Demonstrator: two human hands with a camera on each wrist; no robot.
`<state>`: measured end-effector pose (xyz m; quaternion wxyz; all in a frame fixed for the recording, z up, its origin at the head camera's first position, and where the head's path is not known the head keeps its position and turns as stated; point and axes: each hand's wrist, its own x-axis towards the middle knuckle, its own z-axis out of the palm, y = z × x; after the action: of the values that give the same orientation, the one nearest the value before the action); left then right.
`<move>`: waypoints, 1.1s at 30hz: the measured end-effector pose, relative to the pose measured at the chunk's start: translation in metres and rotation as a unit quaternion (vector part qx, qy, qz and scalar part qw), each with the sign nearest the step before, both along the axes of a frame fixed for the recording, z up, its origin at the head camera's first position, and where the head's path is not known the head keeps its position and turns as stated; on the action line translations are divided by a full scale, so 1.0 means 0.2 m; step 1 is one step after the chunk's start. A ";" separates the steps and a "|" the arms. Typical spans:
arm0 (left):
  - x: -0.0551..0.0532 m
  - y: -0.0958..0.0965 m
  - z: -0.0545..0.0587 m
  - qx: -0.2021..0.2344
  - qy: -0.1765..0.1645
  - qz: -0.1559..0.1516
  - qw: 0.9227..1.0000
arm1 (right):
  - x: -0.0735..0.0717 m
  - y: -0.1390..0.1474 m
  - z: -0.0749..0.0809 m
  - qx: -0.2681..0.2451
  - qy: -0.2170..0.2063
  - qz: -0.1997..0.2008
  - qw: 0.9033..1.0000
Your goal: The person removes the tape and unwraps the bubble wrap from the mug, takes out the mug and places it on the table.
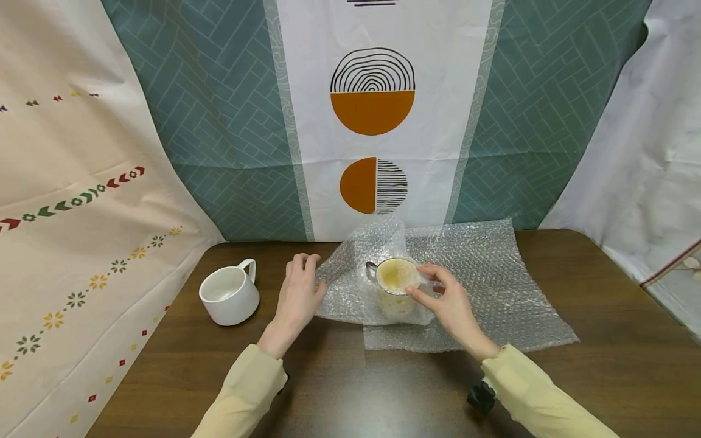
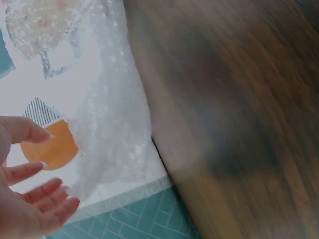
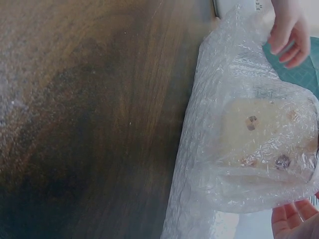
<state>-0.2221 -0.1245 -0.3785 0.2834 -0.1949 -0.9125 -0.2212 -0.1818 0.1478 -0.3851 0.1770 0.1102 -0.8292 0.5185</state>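
Note:
A cream mug (image 1: 393, 275) with a dark rim and a handle on its left stands wrapped in bubble wrap (image 1: 346, 301). Through the wrap in the right wrist view, small dark and reddish marks show on the mug (image 3: 254, 142). My right hand (image 1: 446, 299) pinches the wrap between thumb and fingers at the mug's right rim. To the left, my left hand (image 1: 298, 291) hovers by the wrap's left edge, fingers loosely bent and holding nothing. The left wrist view shows that hand (image 2: 32, 186) apart from the wrap, with its fingers spread.
A plain white mug (image 1: 230, 296) stands on the wooden table (image 1: 328, 377) at the left, its handle toward the back. Flat bubble wrap (image 1: 487, 267) stretches out to the right of the wrapped mug. Patterned cloth (image 1: 235, 121) hangs behind the table.

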 end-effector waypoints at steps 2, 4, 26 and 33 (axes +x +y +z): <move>0.00 0.01 0.01 0.001 0.022 -0.028 0.999 | 0.00 0.00 0.00 0.000 -0.003 0.000 1.000; 0.01 0.03 0.03 -0.002 0.032 -0.053 0.998 | 0.00 -0.01 0.00 0.001 -0.007 0.000 1.000; 0.03 0.21 0.08 0.020 -0.002 -0.230 0.973 | 0.00 0.00 0.00 0.001 -0.003 0.003 1.000; 0.01 0.27 0.06 0.026 -0.059 -0.226 0.972 | 0.00 0.00 0.00 0.000 -0.004 0.005 1.000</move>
<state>-0.2198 -0.0709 -0.3656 0.1768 -0.3749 -0.8540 -0.3145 -0.1816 0.1470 -0.3848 0.1707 0.1120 -0.8296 0.5198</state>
